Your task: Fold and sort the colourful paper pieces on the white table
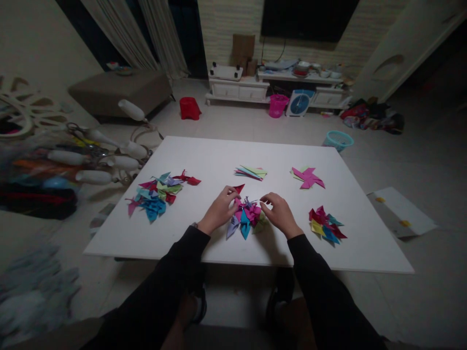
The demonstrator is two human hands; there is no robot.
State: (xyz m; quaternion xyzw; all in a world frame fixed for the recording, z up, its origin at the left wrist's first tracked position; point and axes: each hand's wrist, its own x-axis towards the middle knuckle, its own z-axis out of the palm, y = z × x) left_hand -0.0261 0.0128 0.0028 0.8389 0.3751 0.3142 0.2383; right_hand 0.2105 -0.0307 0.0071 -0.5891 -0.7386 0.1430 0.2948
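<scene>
My left hand (222, 209) is closed, its fingertips pinching a red folded-paper crane (239, 188) of which only a pointed part shows. Opposite it, my right hand (278, 212) is held with thumb and forefinger curved and apart, and nothing shows between them. Below and between both hands lies a cluster of paper cranes (245, 224) in magenta, blue, lilac and green. My fingers hide part of that cluster. Beyond the hands, a fanned stack of folded paper strips (251, 172) rests on the white table (211, 155).
A large heap of coloured cranes (155, 194) lies on the left. At right are a smaller crane pile (327, 226) and pink and green pinwheel-like folded pieces (308, 177). A lamp with several white shades (95, 177) stands by the left edge; a blue basket (338, 140) is behind.
</scene>
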